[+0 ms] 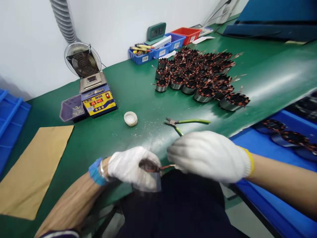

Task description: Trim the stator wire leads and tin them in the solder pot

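My left hand (126, 167), in a white glove, is wrapped round a motor stator (156, 180) at the table's near edge, just above my lap. A copper wire lead (167, 166) sticks out of the stator to the right. At the lead's end the gloved fingers of my right hand (210, 155) are closed, pinching it; motion blurs the fingertips. Just beyond my right hand lies a pair of green-handled cutters (171, 122), jaws pointing left. A small round white tub (130, 118) stands past my left hand, with tiny pale bits scattered beside it.
Several wound stators (189, 86) stand in rows at the back. A yellow-and-blue heating unit (99, 103) with a fan guard (84, 63) is at left, beside a purple tray (66, 110) and brown sheet (37, 168). A blue crate (260, 153) with stators sits right.
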`<action>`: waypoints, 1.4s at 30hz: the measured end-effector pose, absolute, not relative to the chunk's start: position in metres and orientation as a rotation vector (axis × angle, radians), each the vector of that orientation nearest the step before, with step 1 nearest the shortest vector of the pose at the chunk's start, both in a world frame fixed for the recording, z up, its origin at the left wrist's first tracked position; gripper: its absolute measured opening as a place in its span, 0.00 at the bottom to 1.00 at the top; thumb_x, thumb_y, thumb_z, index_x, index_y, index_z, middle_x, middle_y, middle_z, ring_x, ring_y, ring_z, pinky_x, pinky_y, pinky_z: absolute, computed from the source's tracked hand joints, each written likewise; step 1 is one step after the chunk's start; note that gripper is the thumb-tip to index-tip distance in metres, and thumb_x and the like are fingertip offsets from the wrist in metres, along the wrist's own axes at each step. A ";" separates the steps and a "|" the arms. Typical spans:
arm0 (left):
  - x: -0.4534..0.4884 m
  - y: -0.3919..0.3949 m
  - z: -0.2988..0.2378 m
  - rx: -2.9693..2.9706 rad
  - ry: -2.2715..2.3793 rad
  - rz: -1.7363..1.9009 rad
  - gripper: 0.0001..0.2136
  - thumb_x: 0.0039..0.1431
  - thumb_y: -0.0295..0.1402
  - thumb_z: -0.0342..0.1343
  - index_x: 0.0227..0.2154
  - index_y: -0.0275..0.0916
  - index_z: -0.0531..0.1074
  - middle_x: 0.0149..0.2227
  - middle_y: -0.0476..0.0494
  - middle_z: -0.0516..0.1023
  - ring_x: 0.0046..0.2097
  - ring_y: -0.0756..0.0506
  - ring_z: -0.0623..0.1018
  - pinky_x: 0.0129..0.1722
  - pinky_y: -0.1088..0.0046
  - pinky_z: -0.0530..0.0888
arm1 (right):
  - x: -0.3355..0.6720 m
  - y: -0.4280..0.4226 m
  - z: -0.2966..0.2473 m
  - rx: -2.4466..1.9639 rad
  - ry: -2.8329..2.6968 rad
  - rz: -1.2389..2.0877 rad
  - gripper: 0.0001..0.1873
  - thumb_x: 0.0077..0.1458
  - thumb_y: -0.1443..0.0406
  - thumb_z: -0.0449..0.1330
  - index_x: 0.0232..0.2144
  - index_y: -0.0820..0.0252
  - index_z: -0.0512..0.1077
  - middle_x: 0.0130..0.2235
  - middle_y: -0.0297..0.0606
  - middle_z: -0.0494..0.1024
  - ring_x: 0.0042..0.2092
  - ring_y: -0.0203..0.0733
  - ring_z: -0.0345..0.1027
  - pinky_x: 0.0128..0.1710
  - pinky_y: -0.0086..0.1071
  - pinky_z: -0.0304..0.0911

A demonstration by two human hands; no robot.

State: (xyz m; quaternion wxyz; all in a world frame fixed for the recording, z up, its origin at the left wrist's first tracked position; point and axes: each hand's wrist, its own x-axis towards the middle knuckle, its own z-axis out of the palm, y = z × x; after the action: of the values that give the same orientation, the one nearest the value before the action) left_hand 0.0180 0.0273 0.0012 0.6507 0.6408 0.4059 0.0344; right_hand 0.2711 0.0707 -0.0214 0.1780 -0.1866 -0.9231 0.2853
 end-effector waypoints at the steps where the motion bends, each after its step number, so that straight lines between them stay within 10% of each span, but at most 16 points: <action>1: 0.020 0.024 0.004 1.727 1.078 0.106 0.06 0.41 0.35 0.57 0.24 0.41 0.70 0.23 0.49 0.73 0.26 0.47 0.72 0.28 0.71 0.70 | 0.271 0.073 -0.024 -0.688 -2.517 0.969 0.16 0.57 0.55 0.61 0.44 0.55 0.77 0.43 0.47 0.82 0.41 0.50 0.76 0.43 0.41 0.70; 4: 0.026 0.017 0.001 2.421 1.429 0.179 0.11 0.44 0.41 0.57 0.27 0.40 0.71 0.25 0.44 0.73 0.27 0.43 0.73 0.29 0.66 0.70 | 0.262 0.070 -0.039 -1.050 -2.039 1.568 0.28 0.48 0.45 0.64 0.43 0.60 0.74 0.37 0.45 0.81 0.34 0.46 0.75 0.33 0.37 0.71; 8: 0.030 0.019 -0.013 2.785 1.454 0.084 0.16 0.49 0.44 0.54 0.35 0.37 0.74 0.27 0.39 0.74 0.30 0.37 0.77 0.29 0.62 0.70 | 0.243 0.055 -0.052 -1.126 -1.721 1.815 0.20 0.55 0.47 0.57 0.31 0.58 0.70 0.29 0.38 0.77 0.25 0.38 0.68 0.26 0.32 0.66; 17: 0.037 0.021 -0.011 2.264 1.579 0.000 0.08 0.52 0.41 0.55 0.26 0.43 0.68 0.26 0.47 0.75 0.28 0.44 0.77 0.28 0.70 0.69 | 0.264 0.092 -0.052 -0.256 -2.560 -0.020 0.10 0.64 0.70 0.54 0.42 0.62 0.75 0.38 0.47 0.83 0.35 0.44 0.77 0.33 0.36 0.70; 24: 0.031 0.033 -0.015 2.091 2.046 -0.122 0.19 0.63 0.52 0.46 0.39 0.40 0.69 0.32 0.39 0.79 0.34 0.35 0.82 0.31 0.63 0.74 | 0.258 0.070 -0.086 -0.960 -2.307 0.582 0.10 0.59 0.60 0.59 0.40 0.58 0.75 0.36 0.40 0.82 0.34 0.43 0.78 0.33 0.34 0.73; 31: -0.004 0.027 0.018 2.283 1.965 -0.147 0.12 0.59 0.38 0.54 0.45 0.43 0.72 0.42 0.42 0.80 0.42 0.35 0.82 0.40 0.60 0.76 | 0.230 0.051 -0.074 -1.230 -2.433 0.828 0.28 0.43 0.56 0.69 0.48 0.57 0.75 0.44 0.44 0.82 0.43 0.53 0.78 0.41 0.43 0.74; 42: -0.031 0.056 -0.008 2.364 1.710 0.016 0.20 0.57 0.28 0.54 0.54 0.39 0.72 0.50 0.40 0.78 0.47 0.39 0.80 0.48 0.62 0.77 | 0.238 0.047 -0.073 -1.305 -2.426 0.914 0.16 0.55 0.54 0.58 0.41 0.55 0.78 0.38 0.40 0.83 0.36 0.47 0.78 0.34 0.37 0.70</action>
State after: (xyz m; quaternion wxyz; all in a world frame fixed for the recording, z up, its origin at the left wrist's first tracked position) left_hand -0.0308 0.0560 -0.0083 0.1118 0.8051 0.5824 0.0053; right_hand 0.2377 0.0467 -0.0730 0.1191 -0.4465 -0.8298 0.3127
